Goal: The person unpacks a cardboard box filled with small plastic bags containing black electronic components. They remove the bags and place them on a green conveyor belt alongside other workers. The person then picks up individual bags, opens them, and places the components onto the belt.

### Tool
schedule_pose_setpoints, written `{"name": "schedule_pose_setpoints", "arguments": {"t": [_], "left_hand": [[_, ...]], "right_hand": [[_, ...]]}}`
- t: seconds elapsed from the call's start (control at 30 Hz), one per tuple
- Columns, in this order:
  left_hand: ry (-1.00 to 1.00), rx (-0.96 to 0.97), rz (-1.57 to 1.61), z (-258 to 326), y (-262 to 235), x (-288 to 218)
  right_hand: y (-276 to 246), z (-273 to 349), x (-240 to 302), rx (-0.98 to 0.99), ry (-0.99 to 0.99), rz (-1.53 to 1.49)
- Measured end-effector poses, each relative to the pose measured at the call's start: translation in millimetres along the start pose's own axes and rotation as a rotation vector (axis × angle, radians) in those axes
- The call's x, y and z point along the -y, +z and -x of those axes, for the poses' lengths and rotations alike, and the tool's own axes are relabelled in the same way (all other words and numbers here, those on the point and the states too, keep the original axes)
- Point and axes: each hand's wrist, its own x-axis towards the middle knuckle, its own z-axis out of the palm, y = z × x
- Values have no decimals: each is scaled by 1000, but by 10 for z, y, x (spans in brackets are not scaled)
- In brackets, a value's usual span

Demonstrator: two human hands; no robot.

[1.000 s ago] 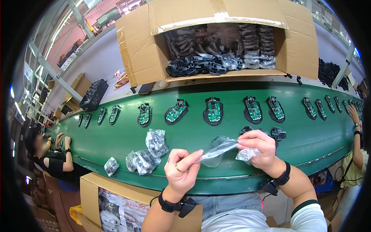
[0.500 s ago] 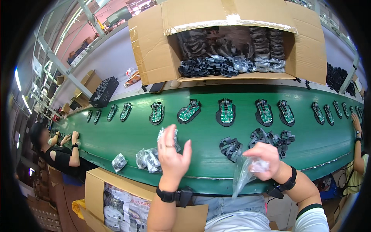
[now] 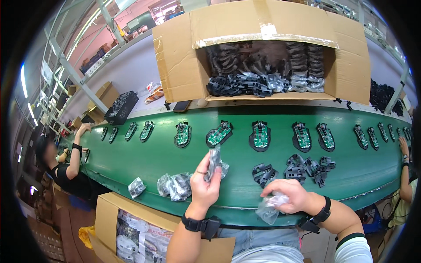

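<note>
My left hand (image 3: 205,186) is closed on a clear plastic bag with a grey part (image 3: 213,165) inside, held above the green belt (image 3: 131,158). Crumpled in my right hand (image 3: 291,196) is a clear plastic bag (image 3: 268,213), hanging over the belt's near edge; whether anything is inside it I cannot make out. Left of my left hand lie several bagged grey parts (image 3: 179,186), with one more bagged part (image 3: 137,187) farther left. Just beyond my right hand are loose black plastic parts (image 3: 265,174) and a larger heap of the same black parts (image 3: 307,168).
Along the belt's far side runs a row of black mouse-shaped shells with green circuit boards (image 3: 260,136). Behind it stands an open cardboard box (image 3: 351,65) of stacked black parts. Another carton (image 3: 107,215) sits below at left. Co-workers (image 3: 70,171) are at both sides.
My left hand has closed on a bagged part where it was open before. The plastic bag in my right hand is now more bunched up. The co-worker at left has raised an arm.
</note>
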Motion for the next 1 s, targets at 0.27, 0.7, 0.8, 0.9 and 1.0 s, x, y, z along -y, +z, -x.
{"name": "schedule_pose_setpoints", "arguments": {"t": [0.27,0.7,0.8,0.9,1.0], "left_hand": [[315,405,34,172,277,-336],[355,417,-122,229,339,-392],[253,443,47,219,303,-429],[112,445,283,241,309,-425],[-15,452,401,275,304,-294]], "right_hand": [[7,-69,11,-187,-75,-37],[5,-9,4,-197,-45,68],[-31,-70,68,-199,-49,67],[-49,-150,114,-177,-149,82],[-7,-73,16,-81,-119,63]]}}
